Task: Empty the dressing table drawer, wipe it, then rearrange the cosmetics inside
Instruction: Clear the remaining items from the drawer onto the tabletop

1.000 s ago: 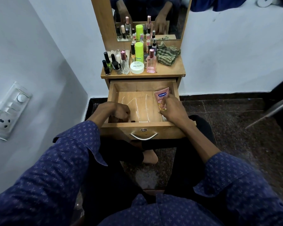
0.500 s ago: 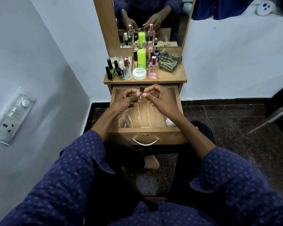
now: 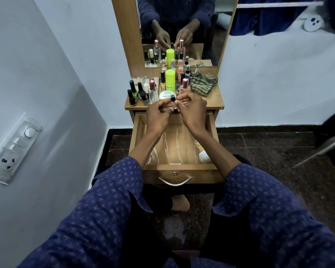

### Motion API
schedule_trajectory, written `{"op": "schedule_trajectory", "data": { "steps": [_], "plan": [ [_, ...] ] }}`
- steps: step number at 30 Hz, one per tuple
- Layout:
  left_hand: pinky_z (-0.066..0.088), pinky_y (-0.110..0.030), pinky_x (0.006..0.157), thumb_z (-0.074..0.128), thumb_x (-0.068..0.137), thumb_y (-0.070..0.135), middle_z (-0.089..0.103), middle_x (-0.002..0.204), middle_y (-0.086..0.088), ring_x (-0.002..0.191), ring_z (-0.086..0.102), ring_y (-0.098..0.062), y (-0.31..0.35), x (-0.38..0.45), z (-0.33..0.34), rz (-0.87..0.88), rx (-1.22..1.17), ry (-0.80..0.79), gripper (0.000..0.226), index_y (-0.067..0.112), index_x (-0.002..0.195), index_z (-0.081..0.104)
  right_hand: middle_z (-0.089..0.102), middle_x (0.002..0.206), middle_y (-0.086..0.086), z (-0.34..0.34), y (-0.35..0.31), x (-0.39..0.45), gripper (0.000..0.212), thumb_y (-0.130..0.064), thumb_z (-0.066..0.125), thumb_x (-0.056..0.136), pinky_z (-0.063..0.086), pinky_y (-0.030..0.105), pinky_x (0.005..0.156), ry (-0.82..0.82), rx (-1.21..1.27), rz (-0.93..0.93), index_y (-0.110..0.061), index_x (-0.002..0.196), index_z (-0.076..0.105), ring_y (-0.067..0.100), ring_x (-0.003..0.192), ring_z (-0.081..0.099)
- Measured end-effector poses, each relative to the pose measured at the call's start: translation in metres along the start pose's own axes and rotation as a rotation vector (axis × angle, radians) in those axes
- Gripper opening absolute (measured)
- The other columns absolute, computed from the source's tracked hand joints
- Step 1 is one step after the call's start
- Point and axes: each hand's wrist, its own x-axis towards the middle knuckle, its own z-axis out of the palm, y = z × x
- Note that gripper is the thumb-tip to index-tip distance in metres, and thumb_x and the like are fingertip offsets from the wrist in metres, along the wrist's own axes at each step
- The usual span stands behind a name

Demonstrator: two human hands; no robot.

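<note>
Lettering legible on one item only: the round white jar [image 3: 167,94] on the wooden dressing table top [image 3: 211,102] reads "NAIL POL", the rest cut off by the hands. The tall lime-green bottle [image 3: 170,80] carries a blue label, too small to read. Other bottles on the top, black-capped nail polishes [image 3: 132,93] and a pink-capped clear perfume bottle [image 3: 152,90], show no readable print. A striped green cloth [image 3: 202,83] lies at the top's right rear.

Both hands are raised above the back of the open wooden drawer [image 3: 213,130]. The left hand [image 3: 159,115] and right hand [image 3: 192,111] pinch a small black-capped bottle [image 3: 172,99] between curled fingertips; its body is mostly hidden by the fingers, contents not discernible.

Inside the drawer, a pink tube with white cap [image 3: 202,154] lies along the right wall, partly covered by the right forearm; its brand is not visible. Pale streaks mark the drawer floor.
</note>
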Motion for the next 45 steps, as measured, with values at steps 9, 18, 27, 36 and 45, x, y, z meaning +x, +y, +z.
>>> {"op": "schedule_trajectory", "data": {
  "steps": [9,18,27,36,45],
  "plan": [
    [0.058,-0.032,0.103,0.071,0.096,0.001,0.076,0.123,-0.007,0.111,0.073,-0.009,-0.005,0.003,0.012,0.026,0.031,0.045,0.039,0.003,0.135,0.068,0.079,0.088,-0.006,0.014,0.009,-0.006,0.008,-0.013,0.08,0.088,0.063,0.033,0.076,0.079,-0.015,0.036,-0.015,0.096,0.08,0.003,0.076,0.073],
    [0.055,-0.025,0.104,0.068,0.093,-0.007,0.059,0.132,-0.01,0.113,0.066,-0.006,-0.009,0.004,0.018,0.106,0.157,-0.022,0.058,0.006,0.148,0.057,0.08,0.105,0.003,0.014,0.004,-0.004,0.024,-0.007,0.076,0.09,0.056,0.018,0.082,0.098,-0.103,-0.008,-0.01,0.114,0.079,0.013,0.092,0.075],
    [0.054,-0.013,0.094,0.067,0.092,-0.007,0.066,0.136,-0.007,0.119,0.067,-0.009,-0.017,0.008,0.019,0.082,0.168,-0.012,0.056,0.005,0.146,0.057,0.08,0.11,0.005,0.013,0.005,-0.006,0.033,-0.003,0.075,0.09,0.052,0.009,0.083,0.046,-0.11,-0.014,-0.008,0.123,0.076,0.013,0.095,0.076],
    [0.055,-0.013,0.088,0.069,0.091,-0.007,0.07,0.125,-0.004,0.109,0.07,-0.008,-0.024,0.003,0.018,0.056,0.107,0.019,0.049,0.008,0.137,0.063,0.081,0.105,0.004,0.002,0.009,-0.011,0.028,-0.004,0.072,0.09,0.059,0.022,0.084,0.026,-0.158,-0.021,-0.01,0.117,0.079,0.013,0.091,0.076],
    [0.057,-0.034,0.09,0.061,0.092,0.005,0.072,0.101,0.002,0.101,0.07,-0.021,-0.052,-0.035,0.052,-0.149,0.324,-0.12,0.017,0.017,0.101,0.068,0.077,0.094,-0.005,-0.052,0.043,-0.038,0.016,-0.018,0.064,0.094,0.058,0.035,0.071,0.025,-0.432,-0.044,-0.023,0.101,0.077,0.018,0.088,0.072]
  ]
}}
